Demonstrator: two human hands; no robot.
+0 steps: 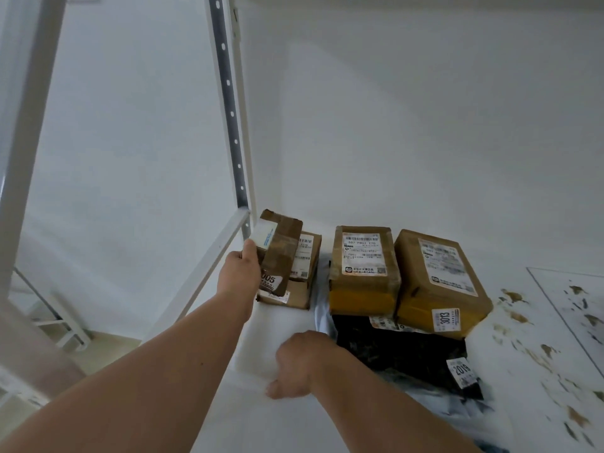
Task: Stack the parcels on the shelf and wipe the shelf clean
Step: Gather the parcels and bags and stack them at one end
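A: While the left hand holds the small brown cardboard parcel wrapped in dark tape, where does that parcel sit?

B: It is tilted, over the flat brown cardboard box with a white label at the back left corner of the white shelf. The left grip is closed on the parcel's left edge, thumb on the white label. Whether its lower edge already touches the box below, I cannot tell.

A: And the right hand?

B: It is curled, knuckles up, on a white padded parcel lying flat at the front. The fingers are hidden underneath, so I cannot tell whether it grips the parcel or only presses on it.

A: What else is stacked?

B: Just beside, two tan cardboard boxes with yellow tape, the left one and the right one marked 3013, stand side by side on a black plastic mailer bag, which lies on a pale grey bag.

A: So how far along is it?

B: I judge the stacking well advanced but not finished: the tilted parcel is not yet let go, and the white parcel lies alone. The wiping looks untouched; brown smears cover the shelf to the right, running onto a white sheet, and no cloth is in view.
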